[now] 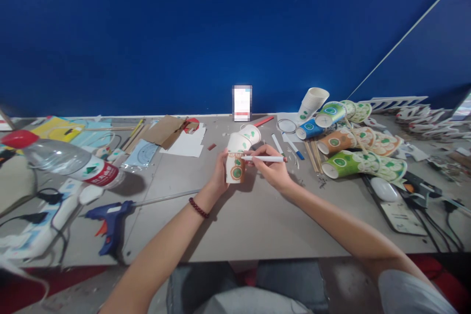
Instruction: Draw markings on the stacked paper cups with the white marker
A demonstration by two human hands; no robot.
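Near the middle of the table, my left hand [220, 172] is wrapped round the left side of an orange-patterned paper cup [235, 169]. That cup joins a bent row of white paper cups [250, 133] curving up and to the right. Between the fingers of my right hand [272, 164] is a white marker [265, 159] with a red end. The marker lies level, its left tip at the patterned cup's upper right side. Whether the tip touches the cup is too small to tell.
A blue glue gun [112, 218], a water bottle [73, 159] and cardboard [164, 131] lie left. A lit phone [242, 103] stands at the wall. Rightward are wooden sticks [313, 156], joined coloured cups [340, 164], a cup stack [312, 103] and a mouse [383, 189].
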